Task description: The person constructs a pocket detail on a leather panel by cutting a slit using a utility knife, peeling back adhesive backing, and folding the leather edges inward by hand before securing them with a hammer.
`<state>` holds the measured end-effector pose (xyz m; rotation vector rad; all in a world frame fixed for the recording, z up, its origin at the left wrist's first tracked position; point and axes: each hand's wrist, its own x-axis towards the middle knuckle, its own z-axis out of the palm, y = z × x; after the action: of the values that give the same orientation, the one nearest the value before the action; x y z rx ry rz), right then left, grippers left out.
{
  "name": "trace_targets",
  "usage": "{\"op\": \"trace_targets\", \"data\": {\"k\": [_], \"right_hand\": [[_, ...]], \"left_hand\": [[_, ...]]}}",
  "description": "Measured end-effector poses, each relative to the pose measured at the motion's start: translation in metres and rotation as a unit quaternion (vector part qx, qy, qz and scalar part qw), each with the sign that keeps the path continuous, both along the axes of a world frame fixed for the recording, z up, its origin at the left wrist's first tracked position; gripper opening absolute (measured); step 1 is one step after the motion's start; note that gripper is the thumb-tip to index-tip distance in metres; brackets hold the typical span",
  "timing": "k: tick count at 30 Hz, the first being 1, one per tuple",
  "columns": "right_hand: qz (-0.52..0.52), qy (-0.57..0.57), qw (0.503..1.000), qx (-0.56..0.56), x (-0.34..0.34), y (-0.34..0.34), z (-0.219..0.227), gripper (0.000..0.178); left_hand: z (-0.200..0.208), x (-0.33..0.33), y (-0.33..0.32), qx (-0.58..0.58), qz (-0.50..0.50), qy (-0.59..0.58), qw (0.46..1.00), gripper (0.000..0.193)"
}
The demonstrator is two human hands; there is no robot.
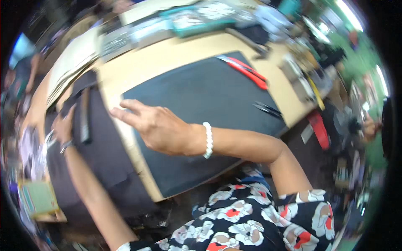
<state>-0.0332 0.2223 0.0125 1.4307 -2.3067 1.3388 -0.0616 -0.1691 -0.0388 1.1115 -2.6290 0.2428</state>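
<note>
My left hand rests at the left on a dark brown, cloth-like sheet, its fingers apart and nothing seen in them. Just right of those fingers, a flat metal strip with a brown upper part lies on the same sheet. Over the left edge of a large black mat is my right hand, two fingers stretched out to the left and no object visible in it. The right hand's other fingers are mostly hidden behind its back. A red-handled cutting tool and dark pens lie on the mat.
Stacked pale sheets lie at the far left. Along the table's back stand a teal tray, clear boxes and a hammer-like tool. A yellow stick is at the right. Another person is at the far left.
</note>
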Motion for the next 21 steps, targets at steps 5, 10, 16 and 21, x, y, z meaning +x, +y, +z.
{"op": "trace_targets", "data": {"k": [5,10,16,21], "right_hand": [[-0.285,0.129,0.946,-0.081,0.03,0.175,-0.012,0.056],[-0.719,0.071,0.683,0.107,0.099,0.368,-0.108,0.046],[-0.868,-0.251,0.378,0.202,0.166,0.494,-0.2,0.065],[-0.909,-0.35,0.193,0.115,0.233,0.566,-0.222,0.067]], "left_hand": [[-0.013,0.013,-0.116,-0.024,-0.025,0.062,0.997,0.076],[-0.005,0.005,-0.051,-0.056,-0.263,0.264,0.926,0.073],[0.022,0.074,0.167,0.057,-0.383,0.145,0.91,0.06],[0.017,0.118,0.228,0.136,-0.414,0.106,0.894,0.057]]}}
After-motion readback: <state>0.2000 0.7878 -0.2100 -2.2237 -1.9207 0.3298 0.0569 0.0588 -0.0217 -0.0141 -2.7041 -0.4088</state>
